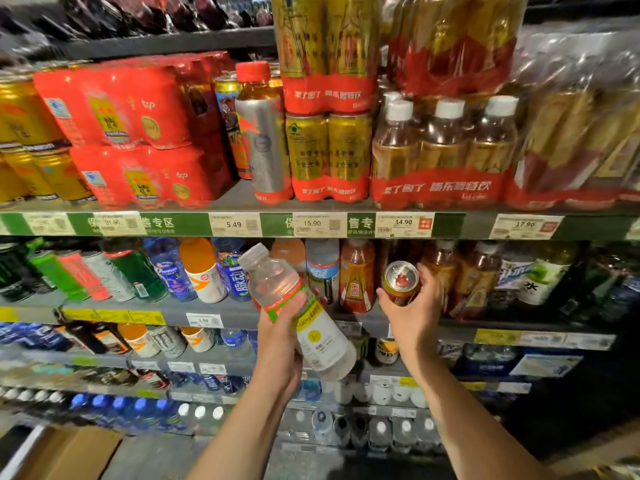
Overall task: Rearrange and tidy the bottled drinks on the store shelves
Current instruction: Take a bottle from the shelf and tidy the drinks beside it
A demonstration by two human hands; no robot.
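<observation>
My left hand [281,344] grips a clear bottle [298,313] with a white label and a clear cap, tilted with its cap up and to the left, in front of the second shelf. My right hand [412,306] holds a gold and red can [400,282] by its side, silver top facing me, at the front of the same shelf beside an orange-labelled bottle [356,278]. Above, on the top shelf, a silver bottle with a red cap [263,133] stands between red can packs and gold can packs.
The shelf edge [194,224] carries green strips and price tags. Wrapped packs of white-capped bottles [443,154] fill the upper right. Mixed bottles [204,271] line the second shelf; lower shelves hold cans and blue-capped bottles. A cardboard box [65,452] sits at the bottom left.
</observation>
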